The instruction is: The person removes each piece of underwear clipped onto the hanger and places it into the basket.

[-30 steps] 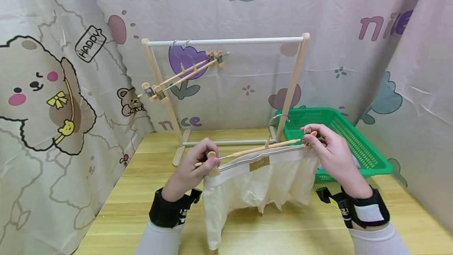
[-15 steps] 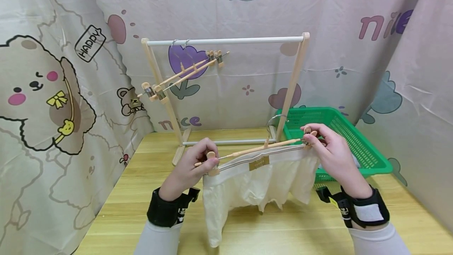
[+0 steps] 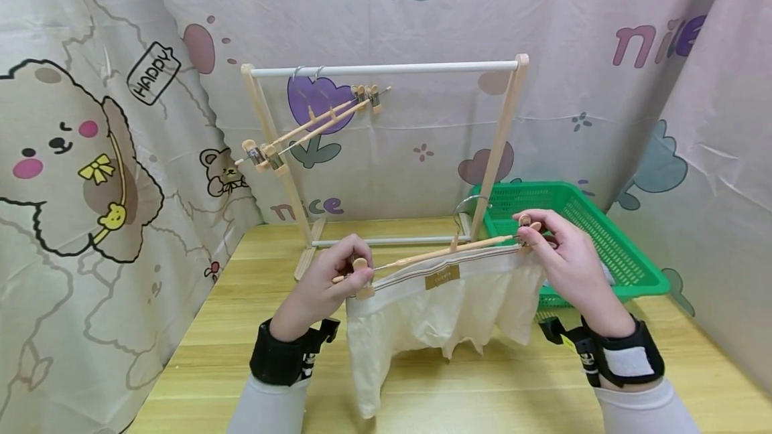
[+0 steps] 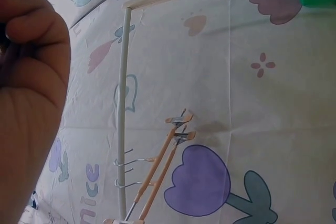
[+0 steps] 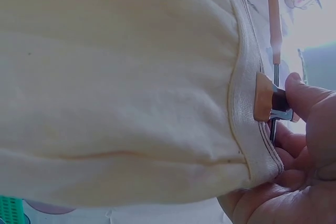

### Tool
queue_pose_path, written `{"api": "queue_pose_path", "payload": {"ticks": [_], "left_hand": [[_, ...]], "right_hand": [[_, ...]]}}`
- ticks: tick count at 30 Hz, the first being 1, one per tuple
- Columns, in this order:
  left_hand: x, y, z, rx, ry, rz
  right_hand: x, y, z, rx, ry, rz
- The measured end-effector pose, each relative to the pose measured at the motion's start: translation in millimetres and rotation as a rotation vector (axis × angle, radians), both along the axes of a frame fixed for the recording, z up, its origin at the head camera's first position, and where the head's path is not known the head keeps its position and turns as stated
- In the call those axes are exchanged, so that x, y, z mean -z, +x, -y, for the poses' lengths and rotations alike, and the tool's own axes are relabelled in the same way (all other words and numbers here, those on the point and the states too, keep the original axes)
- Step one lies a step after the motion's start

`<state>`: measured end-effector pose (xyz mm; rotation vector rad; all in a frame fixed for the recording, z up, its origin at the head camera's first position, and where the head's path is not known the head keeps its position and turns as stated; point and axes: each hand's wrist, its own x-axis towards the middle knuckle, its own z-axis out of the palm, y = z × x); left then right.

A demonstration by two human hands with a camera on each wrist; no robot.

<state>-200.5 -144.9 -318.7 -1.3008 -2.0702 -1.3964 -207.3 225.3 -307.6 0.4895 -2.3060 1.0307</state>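
Above the wooden counter (image 3: 253, 300), left hand (image 3: 328, 283) and right hand (image 3: 563, 253) each pinch an end clip of a slim wooden clip hanger (image 3: 434, 253) — cream cotton shorts (image 3: 422, 320) hang from it by the waistband. Risk: right clip bites only the waistband edge — any tug could free that corner, dropping the fabric.

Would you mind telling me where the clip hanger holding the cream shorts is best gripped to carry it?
Probably by the metal hook at the bar's middle, from above: both clips already pinch the waistband of the cream shorts, so they should hang level.
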Motion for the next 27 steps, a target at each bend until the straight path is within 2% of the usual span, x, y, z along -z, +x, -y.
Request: {"api": "queue_pose_path", "payload": {"ticks": [16,27], "left_hand": [[-1.9,2.5,0.9,-0.009,0.029,-0.020],[-2.2,5.1,-0.1,-0.019,0.017,0.005]], "right_hand": [[-5.3,6.4,5.7,0.024,-0.033,-0.014],[-5.2,7.4,5.6,0.023,-0.040,-0.029]]}}
